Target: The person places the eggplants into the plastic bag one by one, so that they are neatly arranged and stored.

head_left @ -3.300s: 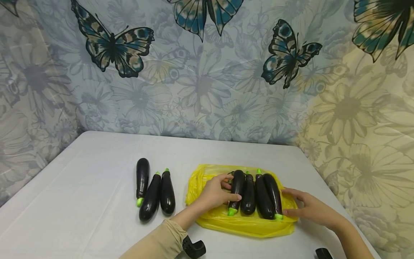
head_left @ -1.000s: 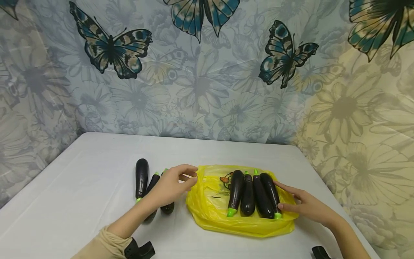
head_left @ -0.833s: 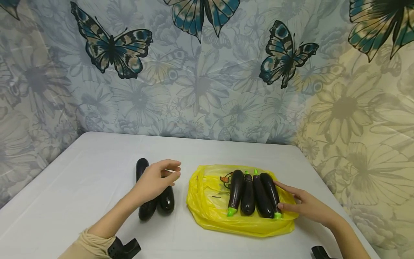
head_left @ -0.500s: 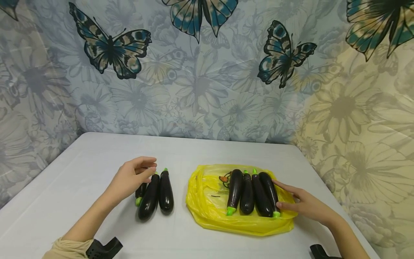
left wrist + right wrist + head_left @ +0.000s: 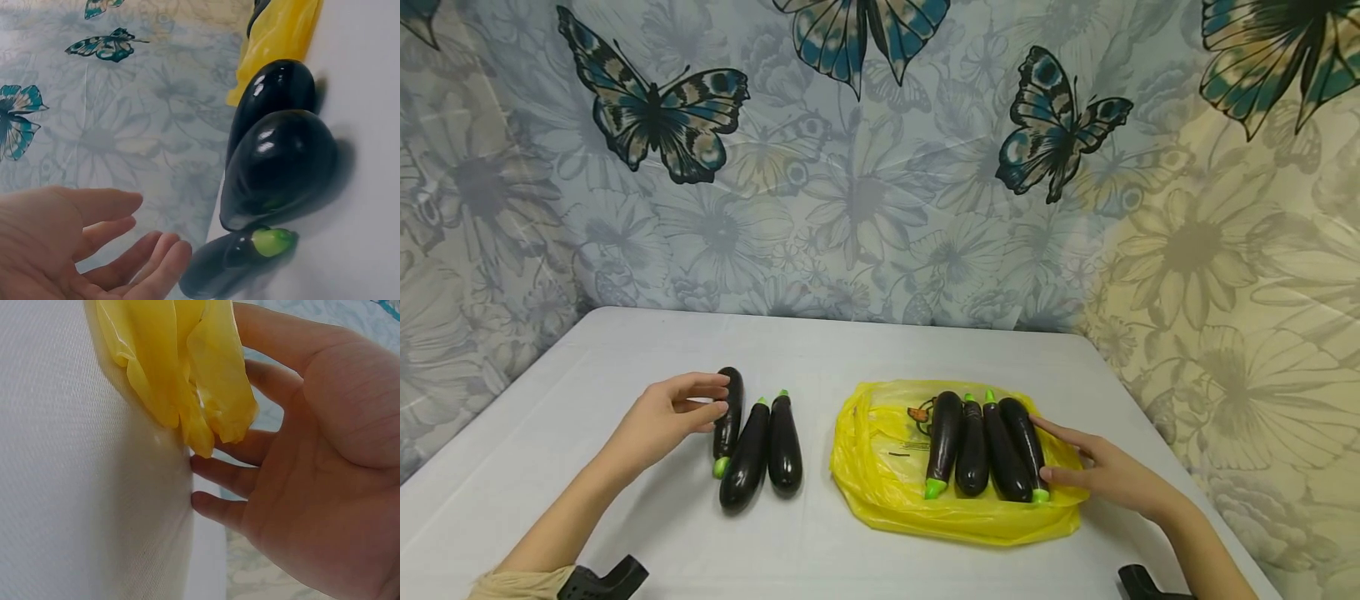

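Observation:
My left hand [image 5: 658, 421] hovers beside the leftmost dark eggplant [image 5: 727, 425], its fingers loosely bent and holding nothing; the fingertips overlap that eggplant's upper end in the head view. Two more eggplants lie close by, a middle one [image 5: 746, 458] and a right one [image 5: 786, 450]. In the left wrist view the thumb and fingers [image 5: 156, 265] stand apart, near the eggplant with the green stem end [image 5: 272, 242]. Several eggplants lie side by side on a yellow plastic bag [image 5: 887, 521]. My right hand [image 5: 1105, 475] rests at the bag's right edge, fingers extended by the rightmost eggplant [image 5: 1024, 442].
A white-covered table [image 5: 647, 350] carries everything. A small orange-and-black item [image 5: 919, 414] shows on the bag beside the eggplants. Behind stands a butterfly-patterned cloth [image 5: 865, 208]. Black wrist mounts [image 5: 602, 581] show at the bottom edge.
My left hand has let go of the left eggplant on the bag and moved left, across the three eggplants, to the leftmost one. The right hand stays at the bag's edge.

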Demonstrator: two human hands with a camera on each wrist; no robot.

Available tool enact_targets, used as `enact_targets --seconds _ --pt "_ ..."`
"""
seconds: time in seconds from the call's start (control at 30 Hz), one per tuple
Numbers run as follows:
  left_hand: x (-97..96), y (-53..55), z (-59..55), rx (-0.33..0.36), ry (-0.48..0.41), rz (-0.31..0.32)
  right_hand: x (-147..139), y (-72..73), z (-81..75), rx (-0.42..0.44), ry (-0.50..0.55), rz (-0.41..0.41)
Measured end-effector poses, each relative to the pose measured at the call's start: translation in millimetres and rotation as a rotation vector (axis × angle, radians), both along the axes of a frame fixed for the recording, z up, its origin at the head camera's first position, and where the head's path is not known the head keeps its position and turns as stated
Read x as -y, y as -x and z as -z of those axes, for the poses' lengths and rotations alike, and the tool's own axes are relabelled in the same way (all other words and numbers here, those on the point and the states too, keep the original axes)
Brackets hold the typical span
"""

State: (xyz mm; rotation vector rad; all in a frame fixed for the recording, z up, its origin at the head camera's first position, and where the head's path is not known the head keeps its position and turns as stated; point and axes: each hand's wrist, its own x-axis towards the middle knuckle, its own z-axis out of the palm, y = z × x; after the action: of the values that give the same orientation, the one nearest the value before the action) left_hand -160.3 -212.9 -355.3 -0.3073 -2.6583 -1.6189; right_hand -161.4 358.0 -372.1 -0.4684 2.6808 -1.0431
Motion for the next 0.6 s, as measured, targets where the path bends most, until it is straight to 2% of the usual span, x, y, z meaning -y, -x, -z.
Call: enact_targets --seconds 0.13,0.3,0.6 --pt "1.5 -5.5 3.6 0.082 -0.054 0.038 0.6 0.0 -0.8 0.002 -0.009 0.002" --pt "-2.9 -6.4 3.0 0.141 -0.124 0.112 1.0 -0.2 -1.5 0.001 -0.011 0.004" --pt "-5.1 -1.9 6.4 0.211 -0.088 0.143 0.5 0.0 -0.2 0.002 -0.002 -0.006"
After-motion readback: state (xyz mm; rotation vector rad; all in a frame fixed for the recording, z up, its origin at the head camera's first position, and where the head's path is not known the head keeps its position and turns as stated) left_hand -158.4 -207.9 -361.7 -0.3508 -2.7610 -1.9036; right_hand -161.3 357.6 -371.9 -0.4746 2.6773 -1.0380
